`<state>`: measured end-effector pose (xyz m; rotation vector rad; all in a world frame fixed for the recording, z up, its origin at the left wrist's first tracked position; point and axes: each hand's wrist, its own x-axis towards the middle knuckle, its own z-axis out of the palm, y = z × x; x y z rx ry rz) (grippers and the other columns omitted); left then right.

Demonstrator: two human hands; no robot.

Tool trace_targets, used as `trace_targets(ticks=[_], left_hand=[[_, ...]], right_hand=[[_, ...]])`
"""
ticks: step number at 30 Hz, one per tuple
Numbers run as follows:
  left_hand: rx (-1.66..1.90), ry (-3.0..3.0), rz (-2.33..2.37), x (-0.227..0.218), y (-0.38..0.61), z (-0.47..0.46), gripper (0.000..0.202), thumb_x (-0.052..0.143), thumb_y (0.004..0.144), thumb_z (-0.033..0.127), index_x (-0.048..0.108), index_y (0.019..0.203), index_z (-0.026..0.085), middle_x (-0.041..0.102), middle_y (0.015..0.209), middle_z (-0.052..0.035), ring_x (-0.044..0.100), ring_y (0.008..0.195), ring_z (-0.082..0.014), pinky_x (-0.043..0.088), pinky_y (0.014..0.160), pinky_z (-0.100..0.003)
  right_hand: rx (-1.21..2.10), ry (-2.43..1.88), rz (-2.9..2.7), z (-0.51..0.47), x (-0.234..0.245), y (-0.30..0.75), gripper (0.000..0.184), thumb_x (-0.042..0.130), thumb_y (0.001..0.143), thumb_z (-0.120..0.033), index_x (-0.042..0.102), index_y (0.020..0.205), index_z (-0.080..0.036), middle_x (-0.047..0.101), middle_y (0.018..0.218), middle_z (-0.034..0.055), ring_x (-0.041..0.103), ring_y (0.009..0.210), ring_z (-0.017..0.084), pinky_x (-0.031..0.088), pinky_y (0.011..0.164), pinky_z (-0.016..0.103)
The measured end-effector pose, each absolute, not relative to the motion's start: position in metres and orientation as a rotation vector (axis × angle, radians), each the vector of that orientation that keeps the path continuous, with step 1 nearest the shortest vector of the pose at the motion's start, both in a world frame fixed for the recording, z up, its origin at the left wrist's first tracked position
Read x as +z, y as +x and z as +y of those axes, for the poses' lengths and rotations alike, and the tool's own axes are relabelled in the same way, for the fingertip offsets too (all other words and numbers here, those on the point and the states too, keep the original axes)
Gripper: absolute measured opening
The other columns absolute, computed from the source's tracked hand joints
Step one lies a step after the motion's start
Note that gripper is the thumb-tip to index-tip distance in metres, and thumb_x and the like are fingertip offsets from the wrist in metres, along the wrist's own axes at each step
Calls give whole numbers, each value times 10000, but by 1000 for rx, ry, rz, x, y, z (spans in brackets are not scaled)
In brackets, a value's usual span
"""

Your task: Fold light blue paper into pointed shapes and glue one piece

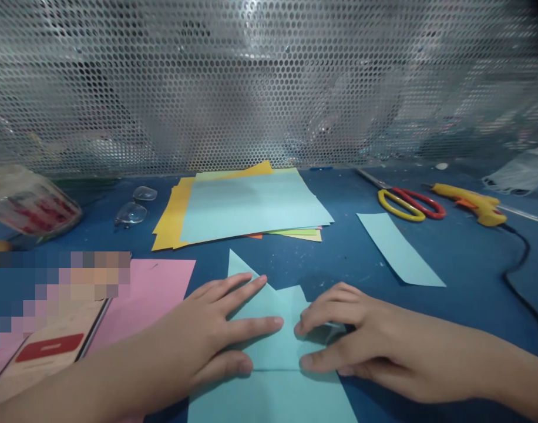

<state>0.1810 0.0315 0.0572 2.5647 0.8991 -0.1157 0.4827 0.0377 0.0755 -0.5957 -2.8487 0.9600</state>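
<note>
A light blue sheet of paper (273,352), partly folded with a pointed flap toward the back, lies on the blue table (463,258) right in front of me. My left hand (207,335) lies flat on its left half, fingers stretched out and spread. My right hand (343,335) presses on the right half with curled fingers, fingertips against the paper near a crease.
A stack of coloured paper sheets (246,205) lies behind. A pink sheet (150,299) and a tablet-like board (49,346) are at left. Glasses (134,208), a plastic box (26,202), a blue paper strip (399,249), scissors (405,202), a yellow glue gun (471,202) with cable, and a perforated metal wall (269,82) surround them.
</note>
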Motion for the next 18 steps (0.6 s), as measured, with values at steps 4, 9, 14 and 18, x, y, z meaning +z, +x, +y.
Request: trace_targets(ticks=[4, 9, 14, 18], left_hand=[[-112, 2587, 879, 56, 181, 33, 490, 410, 1020, 568, 276, 1490, 533, 98, 1649, 1, 202, 1483, -371, 350, 1090, -640], [-96, 2595, 889, 55, 180, 32, 493, 427, 1021, 551, 275, 1489, 534, 107, 1648, 3, 206, 1482, -374, 360, 1082, -643], [-56, 2583, 901, 55, 180, 30, 494, 464, 1013, 536, 299, 1479, 535, 143, 1643, 8, 238, 1473, -375, 371, 1080, -629], [-27, 2585, 920, 55, 180, 27, 485, 471, 1020, 508, 314, 1479, 521, 140, 1644, 15, 241, 1475, -361, 369, 1098, -592]], right_hand=[[1103, -661, -2855, 42, 79, 482, 419, 520, 931, -55, 698, 1234, -283, 600, 1317, 52, 522, 1230, 162, 393, 1062, 346], [1179, -705, -2827, 43, 80, 484, 401, 530, 943, -75, 714, 1217, -303, 577, 1371, 49, 486, 1294, 176, 380, 1084, 360], [1144, -733, -2820, 42, 78, 486, 378, 550, 948, -120, 715, 1214, -331, 550, 1404, 58, 488, 1292, 201, 405, 1059, 389], [1022, -696, -2824, 38, 76, 485, 399, 520, 942, -102, 709, 1214, -323, 572, 1361, 80, 533, 1224, 209, 428, 1012, 402]])
